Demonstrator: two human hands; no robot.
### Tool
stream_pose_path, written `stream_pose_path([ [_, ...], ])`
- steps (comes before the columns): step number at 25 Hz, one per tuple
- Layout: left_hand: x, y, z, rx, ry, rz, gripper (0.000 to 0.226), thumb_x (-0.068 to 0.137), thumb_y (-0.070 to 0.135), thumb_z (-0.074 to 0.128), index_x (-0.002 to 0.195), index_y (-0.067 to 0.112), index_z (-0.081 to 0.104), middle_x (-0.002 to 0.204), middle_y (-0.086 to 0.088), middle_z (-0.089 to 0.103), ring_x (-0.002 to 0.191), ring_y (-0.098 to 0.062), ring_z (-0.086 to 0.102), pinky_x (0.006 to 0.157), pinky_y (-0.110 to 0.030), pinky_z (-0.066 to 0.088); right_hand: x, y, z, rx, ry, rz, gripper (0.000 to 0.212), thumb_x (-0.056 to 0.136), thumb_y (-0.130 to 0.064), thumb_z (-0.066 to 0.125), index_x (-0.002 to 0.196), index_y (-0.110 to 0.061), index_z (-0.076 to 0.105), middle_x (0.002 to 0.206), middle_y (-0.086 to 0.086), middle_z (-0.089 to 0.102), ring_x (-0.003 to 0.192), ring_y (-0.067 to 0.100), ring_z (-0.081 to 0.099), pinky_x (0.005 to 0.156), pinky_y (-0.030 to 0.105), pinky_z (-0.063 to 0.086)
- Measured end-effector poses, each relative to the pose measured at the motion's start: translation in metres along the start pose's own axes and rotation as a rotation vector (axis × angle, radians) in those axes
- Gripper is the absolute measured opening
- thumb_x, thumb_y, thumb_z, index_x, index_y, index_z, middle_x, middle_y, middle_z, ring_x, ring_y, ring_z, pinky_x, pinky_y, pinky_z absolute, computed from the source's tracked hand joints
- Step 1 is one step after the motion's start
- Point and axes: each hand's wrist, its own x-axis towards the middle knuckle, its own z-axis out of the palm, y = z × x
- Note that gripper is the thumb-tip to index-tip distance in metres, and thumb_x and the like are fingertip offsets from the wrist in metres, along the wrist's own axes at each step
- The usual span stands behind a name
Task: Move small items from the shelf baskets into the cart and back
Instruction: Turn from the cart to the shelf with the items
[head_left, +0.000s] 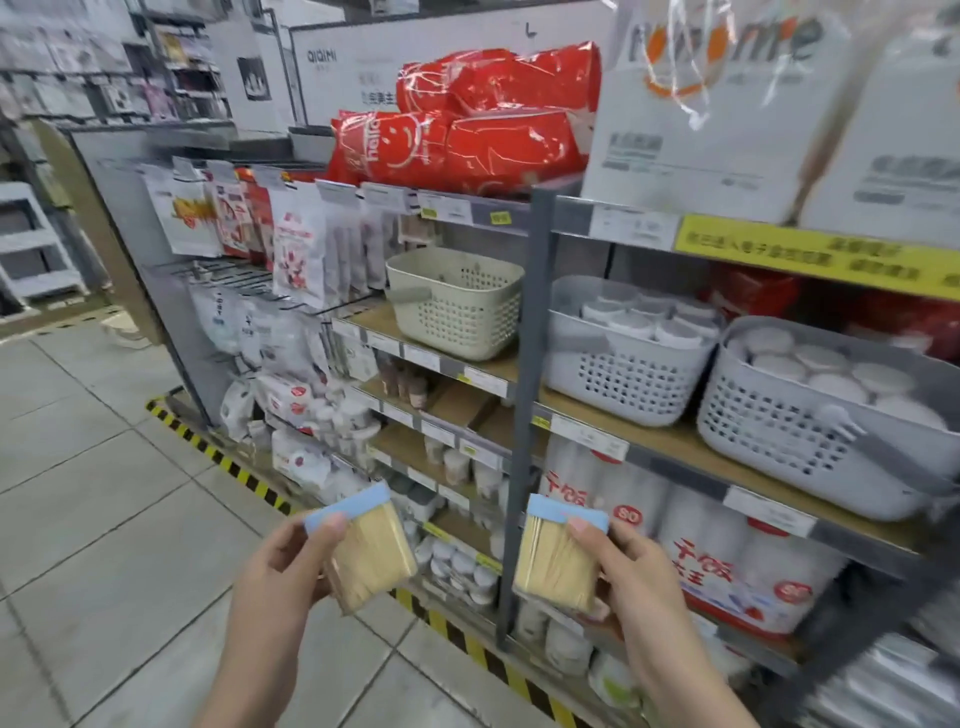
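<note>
My left hand (283, 564) grips a clear box of wooden sticks with a blue lid (371, 553), held low in front of the shelf. My right hand (631, 566) grips a second such blue-lidded box (556, 561) at the same height. On the shelf above stand a beige perforated basket (457, 306), which looks empty from here, and two grey baskets (618, 364) (810, 426) holding several round white-lidded containers. No cart shows in view.
A grey shelf upright (527, 415) rises between the two boxes. Red packs (467, 140) and white cartons sit on the top shelf. Hanging packets fill the shelf end at left. A yellow-black striped strip (218, 452) edges the shelf base beside the tiled aisle floor.
</note>
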Motion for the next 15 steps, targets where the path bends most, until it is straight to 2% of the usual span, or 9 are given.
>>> stream_pose_path([
  [3, 0.041, 0.014, -0.001, 0.003, -0.032, 0.023, 0.020, 0.088, 0.027, 0.060, 0.099, 0.012, 0.069, 0.093, -0.007, 0.071, 0.079, -0.021, 0.063, 0.065, -0.032, 0.050, 0.034, -0.009, 0.032, -0.016, -0.006, 0.010, 0.012, 0.085, -0.026, 0.066, 0.093, -0.019, 0.072, 0.088, 0.002, 0.075, 0.088, 0.023, 0.070, 0.083, 0.049, 0.056],
  [6, 0.095, 0.029, -0.003, 0.007, -0.076, 0.056, 0.022, 0.083, 0.031, 0.061, 0.096, 0.015, 0.070, 0.084, 0.001, 0.071, 0.075, -0.015, 0.064, 0.065, -0.029, 0.050, 0.075, -0.015, 0.070, -0.002, -0.001, 0.000, 0.010, 0.085, -0.024, 0.065, 0.093, -0.020, 0.070, 0.085, -0.002, 0.075, 0.080, 0.014, 0.071, 0.070, 0.037, 0.057],
  [10, 0.186, 0.049, 0.001, 0.007, -0.091, 0.095, 0.019, 0.085, 0.030, 0.061, 0.095, 0.016, 0.070, 0.078, 0.008, 0.070, 0.073, -0.009, 0.063, 0.067, -0.028, 0.049, 0.140, -0.026, 0.122, 0.026, 0.003, -0.031, 0.010, 0.086, -0.024, 0.064, 0.094, -0.020, 0.069, 0.083, -0.005, 0.075, 0.075, 0.007, 0.071, 0.068, 0.029, 0.052],
  [12, 0.231, 0.059, 0.003, 0.012, -0.106, 0.109, 0.017, 0.088, 0.027, 0.060, 0.096, 0.015, 0.069, 0.076, 0.009, 0.070, 0.070, -0.005, 0.064, 0.065, -0.025, 0.048, 0.173, -0.035, 0.147, 0.054, 0.010, -0.044, 0.014, 0.085, -0.024, 0.065, 0.096, -0.018, 0.070, 0.086, -0.003, 0.075, 0.079, 0.010, 0.071, 0.070, 0.031, 0.054],
  [15, 0.289, 0.069, 0.001, 0.023, -0.108, 0.106, 0.016, 0.089, 0.026, 0.059, 0.095, 0.016, 0.069, 0.072, 0.010, 0.069, 0.064, -0.002, 0.063, 0.058, -0.020, 0.049, 0.216, -0.050, 0.179, 0.060, 0.030, -0.077, 0.018, 0.082, -0.026, 0.067, 0.097, -0.017, 0.071, 0.092, 0.002, 0.075, 0.088, 0.018, 0.071, 0.081, 0.040, 0.056],
])
